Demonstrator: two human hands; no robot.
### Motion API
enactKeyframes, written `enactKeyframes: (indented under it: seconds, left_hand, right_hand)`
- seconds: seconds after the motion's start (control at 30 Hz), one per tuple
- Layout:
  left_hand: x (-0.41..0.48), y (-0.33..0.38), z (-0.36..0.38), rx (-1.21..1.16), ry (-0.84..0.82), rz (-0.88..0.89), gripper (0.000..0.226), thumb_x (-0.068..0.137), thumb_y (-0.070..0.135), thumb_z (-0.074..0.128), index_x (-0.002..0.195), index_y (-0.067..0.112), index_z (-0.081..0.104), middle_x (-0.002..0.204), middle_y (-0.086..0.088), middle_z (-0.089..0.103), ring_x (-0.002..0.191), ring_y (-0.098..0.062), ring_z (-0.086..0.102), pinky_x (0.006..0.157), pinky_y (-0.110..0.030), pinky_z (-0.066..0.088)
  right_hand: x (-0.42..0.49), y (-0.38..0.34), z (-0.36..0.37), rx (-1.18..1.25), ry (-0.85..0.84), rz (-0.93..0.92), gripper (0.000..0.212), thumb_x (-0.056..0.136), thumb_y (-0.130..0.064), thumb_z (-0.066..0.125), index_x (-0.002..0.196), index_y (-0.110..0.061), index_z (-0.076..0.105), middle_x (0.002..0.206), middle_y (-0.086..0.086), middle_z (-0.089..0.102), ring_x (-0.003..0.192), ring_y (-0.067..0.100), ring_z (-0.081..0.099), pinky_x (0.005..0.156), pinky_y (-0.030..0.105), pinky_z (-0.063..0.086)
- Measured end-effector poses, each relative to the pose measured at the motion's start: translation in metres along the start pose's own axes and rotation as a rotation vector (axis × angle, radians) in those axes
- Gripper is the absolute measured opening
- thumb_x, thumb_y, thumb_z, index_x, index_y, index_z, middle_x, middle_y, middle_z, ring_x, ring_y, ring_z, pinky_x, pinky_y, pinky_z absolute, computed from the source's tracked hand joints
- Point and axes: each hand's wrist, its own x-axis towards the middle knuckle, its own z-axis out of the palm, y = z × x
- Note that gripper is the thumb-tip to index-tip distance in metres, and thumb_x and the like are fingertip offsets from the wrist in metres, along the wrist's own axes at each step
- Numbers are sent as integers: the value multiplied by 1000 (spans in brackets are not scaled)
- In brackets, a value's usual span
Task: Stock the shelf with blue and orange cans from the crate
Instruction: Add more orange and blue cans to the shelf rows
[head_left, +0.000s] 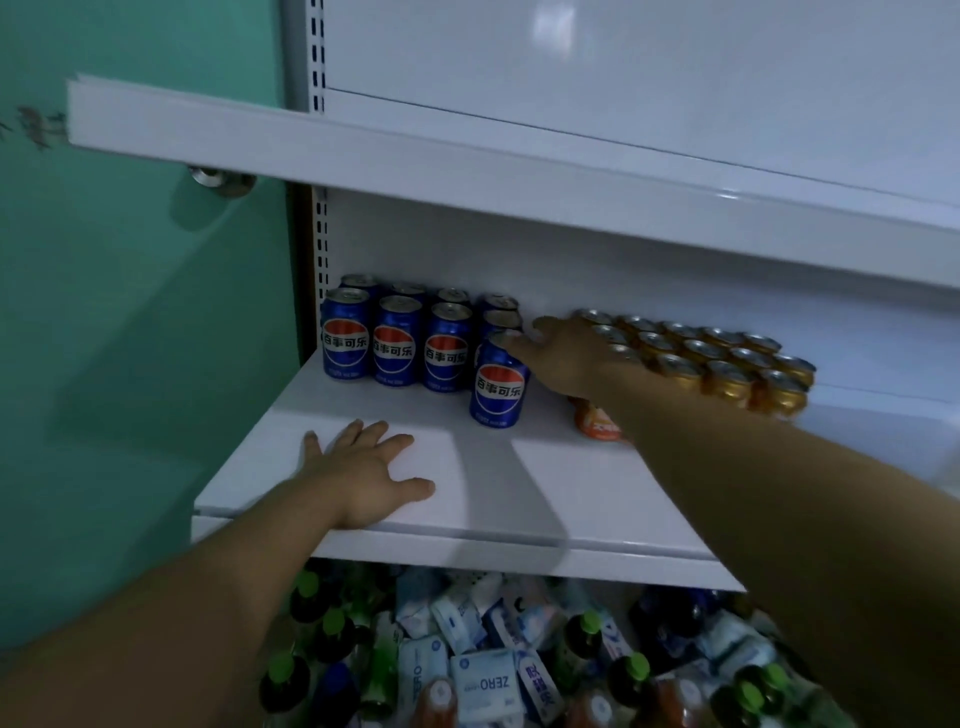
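White metal shelf (467, 483) is pressed by the left hand (366, 475), fingers spread flat. Upright blue cola cans (395, 340) are grouped rear-left, orange cans (727, 364) rear-right. One upright front blue can (497, 384) is touched on top by the right hand (566, 353), fingers loosely extended.

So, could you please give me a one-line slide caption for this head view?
Right hand touches the front blue can beside orange cans; left hand rests flat on the shelf.

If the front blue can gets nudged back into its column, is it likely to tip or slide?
The front blue can stands upright on the smooth white shelf, so it probably slides. The right hand touches its rim; a high push could tip it.
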Motion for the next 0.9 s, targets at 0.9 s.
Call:
enactKeyframes:
  seconds: [0.9]
  left_hand:
    - [-122,433,306,232,-719,949,26,85,47,60,87,26,45,99,-1,50,90,-17,51,74,-31,39]
  right_hand:
    - [-493,367,83,50,-125,1051,68,95,-57,44,146,-14,34,144,12,45,125,29,48,100,38,44]
